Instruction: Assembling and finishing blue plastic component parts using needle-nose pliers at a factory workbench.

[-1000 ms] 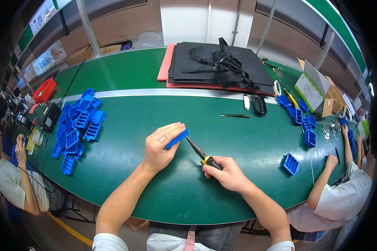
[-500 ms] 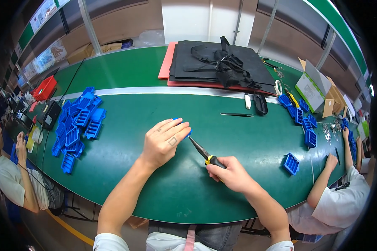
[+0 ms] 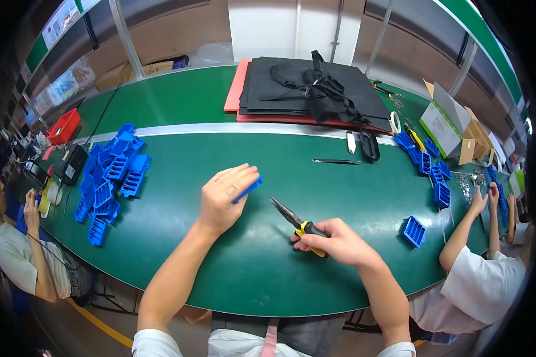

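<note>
Over the middle of the green table, my left hand (image 3: pixel 225 199) is closed round a blue plastic part (image 3: pixel 248 188); most of it is hidden by my fingers, and only an edge shows. My right hand (image 3: pixel 333 241) grips long-nose pliers (image 3: pixel 293 218) with black and yellow handles. The jaws point up and left toward the blue part, apart from it. A single blue slotted tray (image 3: pixel 414 231) lies to the right of my right hand. A heap of similar blue trays (image 3: pixel 110 178) lies to the left of my left hand.
Tweezers (image 3: pixel 336 161), a white tool (image 3: pixel 351 141) and a black case (image 3: pixel 370 146) lie beyond my hands. Black foam sheets (image 3: pixel 262 89) with a strapped bag are stacked behind. More blue trays (image 3: pixel 424 163) and a box (image 3: pixel 443 122) stand right. People sit at both sides.
The pliers' tip has come away from the blue part. My left hand has shifted slightly left and turned, showing more of the part. The co-worker at right has raised a hand toward the small parts.
</note>
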{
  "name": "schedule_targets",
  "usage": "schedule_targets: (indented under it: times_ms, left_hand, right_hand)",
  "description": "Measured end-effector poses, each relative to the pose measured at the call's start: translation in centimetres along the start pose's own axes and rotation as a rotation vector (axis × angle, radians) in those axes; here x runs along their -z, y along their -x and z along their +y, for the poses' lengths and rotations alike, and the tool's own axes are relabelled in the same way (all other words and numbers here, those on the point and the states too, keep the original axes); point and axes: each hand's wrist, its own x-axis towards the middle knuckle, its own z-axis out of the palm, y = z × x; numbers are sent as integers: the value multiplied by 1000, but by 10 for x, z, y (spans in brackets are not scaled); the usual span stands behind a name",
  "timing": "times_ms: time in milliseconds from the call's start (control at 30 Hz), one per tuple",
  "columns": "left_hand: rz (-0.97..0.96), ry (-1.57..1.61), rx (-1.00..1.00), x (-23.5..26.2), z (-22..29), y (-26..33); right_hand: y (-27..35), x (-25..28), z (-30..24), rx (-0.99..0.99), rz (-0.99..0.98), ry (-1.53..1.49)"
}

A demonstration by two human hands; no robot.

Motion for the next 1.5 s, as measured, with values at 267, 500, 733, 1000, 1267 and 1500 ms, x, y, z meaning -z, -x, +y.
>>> schedule_targets:
  times_ms: [267,500,733,1000,1267,1500]
  left_hand:
    - [64,272,340,-3,25,1]
    - [32,255,307,-6,27,3]
    - [6,334,332,-10,29,6]
    - [13,322,331,-12,30,8]
    - [1,261,287,-11,27,5]
    - [334,-236,363,57,-61,5]
  right_hand:
    - [-4,-24,12,184,66,76]
    - [-8,-31,12,165,127,159]
    - [-10,-30,16,176,155,124]
    - [-10,-30,20,179,150,115]
    - [-10,-32,16,217,162,159]
    - [12,-29,33,174,191,75]
